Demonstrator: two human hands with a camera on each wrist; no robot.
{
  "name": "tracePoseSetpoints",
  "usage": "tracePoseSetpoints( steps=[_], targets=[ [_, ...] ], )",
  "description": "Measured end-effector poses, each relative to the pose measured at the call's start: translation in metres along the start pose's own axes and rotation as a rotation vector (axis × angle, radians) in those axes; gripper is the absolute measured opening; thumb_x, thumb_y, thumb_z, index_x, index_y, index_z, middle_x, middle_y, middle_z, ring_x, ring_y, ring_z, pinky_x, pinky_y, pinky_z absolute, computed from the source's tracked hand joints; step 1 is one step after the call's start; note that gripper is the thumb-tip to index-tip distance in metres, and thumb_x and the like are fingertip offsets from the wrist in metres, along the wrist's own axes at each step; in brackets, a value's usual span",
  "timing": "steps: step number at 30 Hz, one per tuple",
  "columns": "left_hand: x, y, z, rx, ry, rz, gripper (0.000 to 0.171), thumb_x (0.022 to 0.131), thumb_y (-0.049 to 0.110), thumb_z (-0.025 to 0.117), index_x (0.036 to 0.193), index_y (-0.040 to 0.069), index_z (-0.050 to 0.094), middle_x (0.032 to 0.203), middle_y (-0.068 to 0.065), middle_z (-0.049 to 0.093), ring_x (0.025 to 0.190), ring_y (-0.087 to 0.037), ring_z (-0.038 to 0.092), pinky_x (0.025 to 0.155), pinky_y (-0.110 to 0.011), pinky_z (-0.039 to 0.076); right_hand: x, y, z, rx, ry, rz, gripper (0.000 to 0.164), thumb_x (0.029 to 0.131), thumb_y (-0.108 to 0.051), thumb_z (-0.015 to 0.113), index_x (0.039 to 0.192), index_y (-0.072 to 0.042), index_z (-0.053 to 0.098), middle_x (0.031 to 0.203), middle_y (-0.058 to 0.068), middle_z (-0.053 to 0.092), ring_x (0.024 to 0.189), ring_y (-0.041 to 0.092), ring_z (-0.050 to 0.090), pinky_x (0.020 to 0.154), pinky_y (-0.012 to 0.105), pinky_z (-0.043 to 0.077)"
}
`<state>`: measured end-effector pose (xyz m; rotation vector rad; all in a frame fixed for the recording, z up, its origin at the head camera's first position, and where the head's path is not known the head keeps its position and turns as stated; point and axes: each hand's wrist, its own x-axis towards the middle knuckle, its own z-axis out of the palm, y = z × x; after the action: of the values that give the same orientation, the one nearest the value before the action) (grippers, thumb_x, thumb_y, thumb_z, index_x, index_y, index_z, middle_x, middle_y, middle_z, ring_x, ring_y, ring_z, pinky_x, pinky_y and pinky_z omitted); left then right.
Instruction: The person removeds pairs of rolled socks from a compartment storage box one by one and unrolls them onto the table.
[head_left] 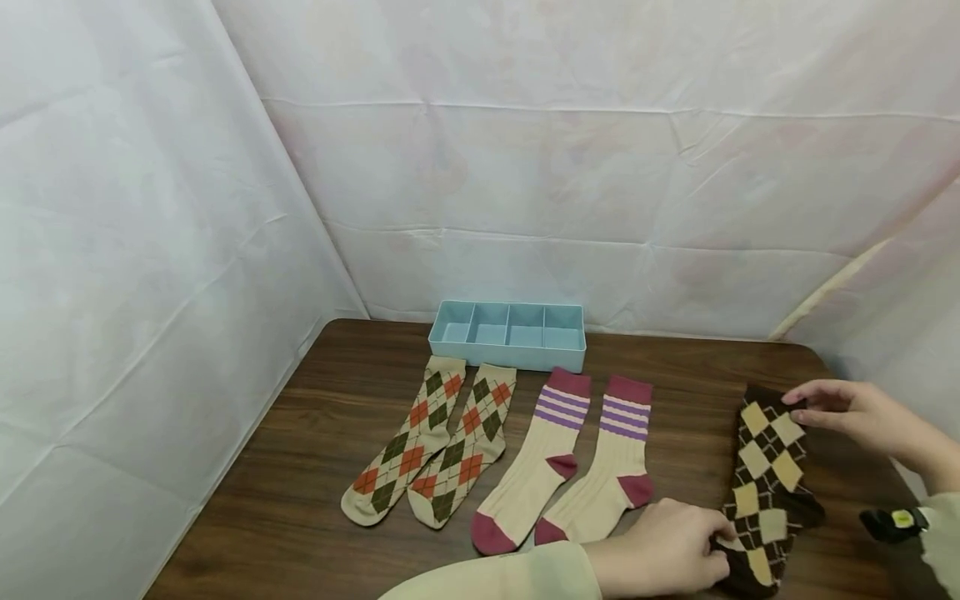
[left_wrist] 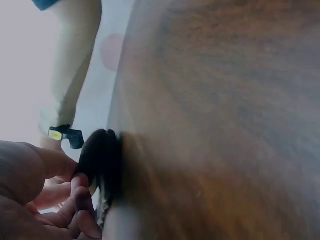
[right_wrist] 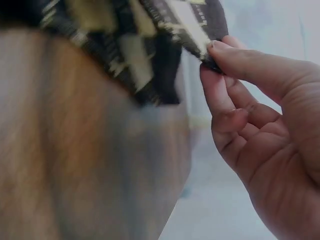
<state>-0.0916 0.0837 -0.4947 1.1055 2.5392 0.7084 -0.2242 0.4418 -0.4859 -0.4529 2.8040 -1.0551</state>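
Observation:
Dark brown argyle socks (head_left: 771, 475) with yellow and cream diamonds lie at the table's right side, cuff end away from me. My right hand (head_left: 862, 412) pinches a cuff corner between thumb and fingertips. In the right wrist view, that pinched dark edge (right_wrist: 215, 25) stands apart from another patterned layer beneath it. At the near end, my left hand (head_left: 671, 546) pinches the dark toe; the left wrist view has its thumb and fingers on the dark fabric (left_wrist: 95, 155), close over the tabletop. The palm side of the left hand is hidden in the head view.
Cream socks (head_left: 525, 492) with maroon toes and purple stripes lie left of the brown ones. Farther left are beige argyle socks (head_left: 405, 450) with orange and green diamonds. A light blue four-slot box (head_left: 506, 358) stands at the back of the wooden table (head_left: 300, 467), before white cloth.

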Motion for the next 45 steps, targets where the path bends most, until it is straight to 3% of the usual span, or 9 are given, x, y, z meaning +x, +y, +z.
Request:
tracePoseSetpoints(
  steps=[6,11,14,18,22,26,33,38,45],
  targets=[
    [-0.019,-0.011,-0.022,-0.089,0.046,0.012,0.037,0.109,0.02,0.065,0.144,0.027,0.071,0.061,0.02,0.051,0.046,0.009,0.039,0.049,-0.012,0.036,0.02,-0.026,-0.003,-0.011,0.014,-0.038,0.029,0.105,-0.012,0.076,0.132,-0.002,0.072,0.111,0.002,0.079,0.093,0.001,0.07,0.076,0.023,0.057],
    [-0.03,-0.027,-0.033,-0.132,0.062,-0.026,0.037,0.108,0.018,0.066,0.144,0.023,0.071,0.063,0.019,0.052,0.049,0.008,0.039,0.058,-0.009,0.04,0.039,-0.039,0.006,0.0,-0.009,-0.102,0.029,0.105,-0.011,0.075,0.133,-0.003,0.073,0.109,0.004,0.079,0.092,0.006,0.073,0.075,0.024,0.057],
    [-0.034,-0.037,-0.034,-0.109,0.06,-0.052,0.038,0.107,0.018,0.067,0.144,0.023,0.071,0.066,0.021,0.053,0.051,0.009,0.042,0.062,-0.008,0.04,0.05,-0.042,0.016,-0.008,-0.05,-0.117,0.029,0.106,-0.013,0.075,0.133,-0.003,0.074,0.107,0.003,0.079,0.091,0.009,0.074,0.074,0.026,0.058],
    [-0.038,-0.043,-0.033,-0.015,0.049,-0.063,0.038,0.105,0.017,0.069,0.143,0.023,0.072,0.062,0.02,0.052,0.048,0.007,0.039,0.052,-0.012,0.037,0.06,-0.042,0.033,-0.029,-0.113,-0.098,0.029,0.107,-0.017,0.074,0.133,-0.003,0.073,0.106,0.002,0.077,0.089,0.01,0.073,0.073,0.031,0.058],
    [-0.037,-0.045,-0.027,0.069,0.021,-0.064,0.036,0.104,0.018,0.07,0.14,0.022,0.074,0.091,0.021,0.073,0.059,0.008,0.048,0.058,-0.011,0.04,0.067,-0.036,0.047,-0.042,-0.166,-0.078,0.027,0.107,-0.017,0.074,0.131,-0.003,0.073,0.109,0.004,0.077,0.089,0.008,0.071,0.072,0.031,0.058],
    [-0.036,-0.047,-0.023,0.084,0.016,-0.062,0.036,0.103,0.02,0.073,0.139,0.022,0.073,0.122,0.017,0.075,0.071,0.008,0.055,0.068,-0.01,0.044,0.069,-0.029,0.055,-0.017,-0.205,-0.066,0.029,0.106,-0.017,0.076,0.131,-0.003,0.073,0.108,0.003,0.077,0.088,0.009,0.071,0.071,0.032,0.057],
    [-0.038,-0.049,-0.021,0.066,0.029,-0.058,0.038,0.104,0.019,0.074,0.141,0.023,0.072,0.088,0.019,0.07,0.048,0.001,0.039,0.06,-0.01,0.04,0.067,-0.024,0.056,-0.011,-0.207,-0.054,0.034,0.104,-0.023,0.079,0.131,-0.005,0.072,0.097,-0.001,0.076,0.084,0.01,0.071,0.069,0.032,0.054],
    [-0.036,-0.048,-0.02,0.065,0.034,-0.058,0.038,0.104,0.019,0.074,0.141,0.024,0.072,0.07,0.019,0.058,0.049,0.004,0.043,0.058,-0.011,0.04,0.065,-0.024,0.054,-0.003,-0.216,-0.052,0.035,0.104,-0.024,0.079,0.132,-0.004,0.071,0.096,0.0,0.075,0.083,0.011,0.07,0.068,0.033,0.054],
    [-0.044,-0.054,-0.026,-0.016,0.032,-0.051,0.038,0.106,0.023,0.071,0.144,0.026,0.069,0.065,0.022,0.055,0.054,0.011,0.048,0.059,-0.009,0.041,0.058,-0.03,0.051,-0.055,-0.204,-0.072,0.035,0.105,-0.023,0.078,0.133,-0.003,0.071,0.1,-0.001,0.077,0.087,0.01,0.072,0.07,0.032,0.054]
  ],
)
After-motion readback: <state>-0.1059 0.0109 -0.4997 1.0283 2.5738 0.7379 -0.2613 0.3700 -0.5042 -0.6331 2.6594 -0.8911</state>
